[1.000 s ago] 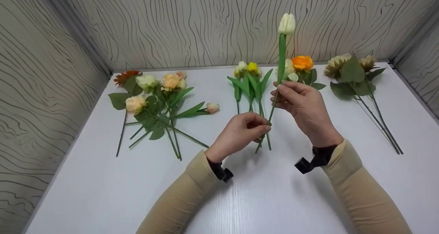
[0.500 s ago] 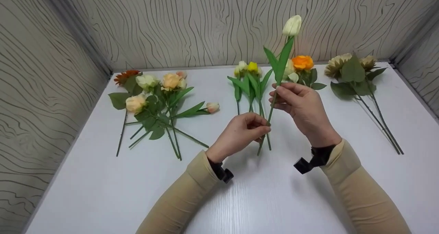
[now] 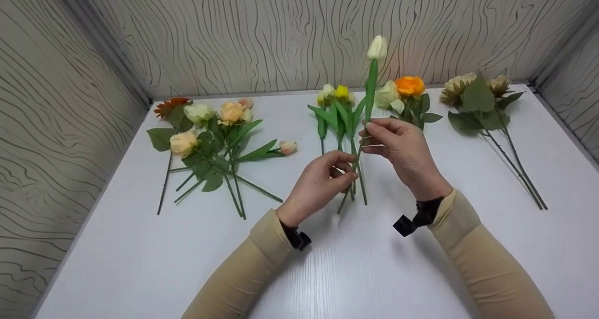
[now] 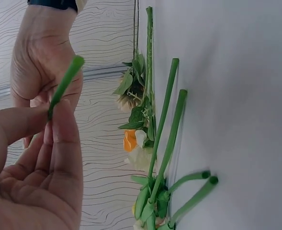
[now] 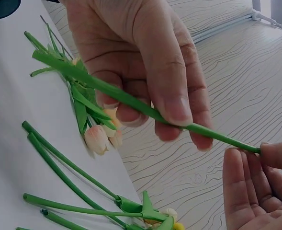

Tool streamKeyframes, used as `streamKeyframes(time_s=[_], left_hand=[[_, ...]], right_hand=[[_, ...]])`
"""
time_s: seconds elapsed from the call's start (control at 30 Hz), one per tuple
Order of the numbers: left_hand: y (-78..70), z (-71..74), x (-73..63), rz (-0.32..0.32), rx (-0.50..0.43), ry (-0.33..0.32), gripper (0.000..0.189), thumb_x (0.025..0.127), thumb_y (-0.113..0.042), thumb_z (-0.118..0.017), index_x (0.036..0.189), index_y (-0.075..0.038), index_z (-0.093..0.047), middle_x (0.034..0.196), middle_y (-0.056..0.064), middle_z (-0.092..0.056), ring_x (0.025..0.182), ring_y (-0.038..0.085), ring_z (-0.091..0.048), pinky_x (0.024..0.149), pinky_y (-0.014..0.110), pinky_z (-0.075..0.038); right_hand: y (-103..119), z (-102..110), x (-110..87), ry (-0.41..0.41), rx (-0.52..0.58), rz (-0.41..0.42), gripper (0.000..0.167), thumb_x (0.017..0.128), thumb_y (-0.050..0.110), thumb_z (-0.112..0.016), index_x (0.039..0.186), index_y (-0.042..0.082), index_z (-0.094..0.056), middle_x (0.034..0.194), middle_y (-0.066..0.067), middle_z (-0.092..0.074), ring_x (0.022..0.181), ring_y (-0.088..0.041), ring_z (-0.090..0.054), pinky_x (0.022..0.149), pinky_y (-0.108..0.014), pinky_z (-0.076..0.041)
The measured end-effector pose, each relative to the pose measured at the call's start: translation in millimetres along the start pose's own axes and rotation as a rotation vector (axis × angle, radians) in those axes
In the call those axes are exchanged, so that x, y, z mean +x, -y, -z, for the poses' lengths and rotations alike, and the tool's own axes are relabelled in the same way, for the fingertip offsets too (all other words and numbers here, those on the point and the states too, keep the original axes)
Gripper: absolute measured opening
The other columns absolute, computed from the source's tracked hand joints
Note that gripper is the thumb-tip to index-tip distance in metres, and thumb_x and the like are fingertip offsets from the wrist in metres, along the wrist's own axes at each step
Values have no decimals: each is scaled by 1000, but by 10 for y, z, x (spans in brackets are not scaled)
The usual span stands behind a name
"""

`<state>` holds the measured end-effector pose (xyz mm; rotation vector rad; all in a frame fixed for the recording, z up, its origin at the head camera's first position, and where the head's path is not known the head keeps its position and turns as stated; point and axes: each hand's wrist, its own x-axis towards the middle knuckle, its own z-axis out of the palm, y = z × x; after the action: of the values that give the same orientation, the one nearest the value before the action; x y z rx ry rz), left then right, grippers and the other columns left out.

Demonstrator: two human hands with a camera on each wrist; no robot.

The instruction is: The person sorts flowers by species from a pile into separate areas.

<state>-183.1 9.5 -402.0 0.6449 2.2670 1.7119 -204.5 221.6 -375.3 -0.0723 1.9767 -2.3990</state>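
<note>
A white tulip (image 3: 377,48) on a green stem is held nearly upright over the table. My right hand (image 3: 405,153) pinches its stem just below the leaf. Lower down, the thumb and forefinger of my left hand (image 3: 323,181) pinch the same stem, whose cut end sticks out below. In the left wrist view, that stem (image 4: 65,86) rises between thumb and forefinger of the left hand (image 4: 40,153). The right wrist view shows the stem (image 5: 121,98) running from the left hand (image 5: 145,57) to the right hand (image 5: 255,191). Behind the hands lie several tulips (image 3: 343,115).
On the white table (image 3: 327,272), mixed roses and other flowers (image 3: 206,141) lie at the left. A pale pink tulip (image 3: 288,147) points right from that pile. An orange rose (image 3: 410,85) and large beige flowers (image 3: 463,90) lie at the back right. A patterned wall (image 3: 262,38) stands behind.
The white tulip first turned and leaned right, showing two leaves, then turned back. Both hands have since shifted slightly left and the bloom is lower, still pinched in both hands.
</note>
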Motion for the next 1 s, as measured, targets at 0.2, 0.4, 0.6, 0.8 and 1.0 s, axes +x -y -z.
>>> streamKeyframes(time_s=[0.2,0.4,0.6,0.8,1.0], left_hand=[[101,301,16,125,-5,-31,33,98,-12,-70,129,-5,-63,105,5,-65,84,19,-69,73,35,-60],[228,448,177,306,-63,-59,34,97,-6,-69,128,3,-59,106,13,-61,86,23,-70,75,35,-62],[276,375,318,386,-33,-58,31,98,-9,-69,126,0,-60,104,11,-63,85,21,-70,76,35,-61],[308,292,383,389,4,-53,39,99,-6,-66,136,1,-55,102,10,-64,85,21,-71,77,34,-61],[350,272,399,359,143,-49,45,97,-5,-67,139,2,-52,94,8,-67,77,19,-69,72,30,-57]], right_hand=[[19,19,16,-18,-36,-19,40,100,29,-69,129,1,-66,111,-14,-68,98,-27,-67,85,-33,-60],[18,13,15,-8,-66,-20,36,102,27,-66,128,1,-66,114,-14,-66,100,-27,-66,85,-33,-59],[0,-5,17,6,-65,-28,37,102,28,-66,128,1,-66,115,-14,-66,102,-28,-66,86,-33,-59],[-7,-11,16,19,-61,-16,37,101,28,-67,127,1,-66,112,-14,-66,101,-28,-66,86,-34,-59],[-19,-15,16,24,-49,7,37,102,26,-67,126,-2,-66,109,-14,-68,99,-28,-68,84,-35,-60]])
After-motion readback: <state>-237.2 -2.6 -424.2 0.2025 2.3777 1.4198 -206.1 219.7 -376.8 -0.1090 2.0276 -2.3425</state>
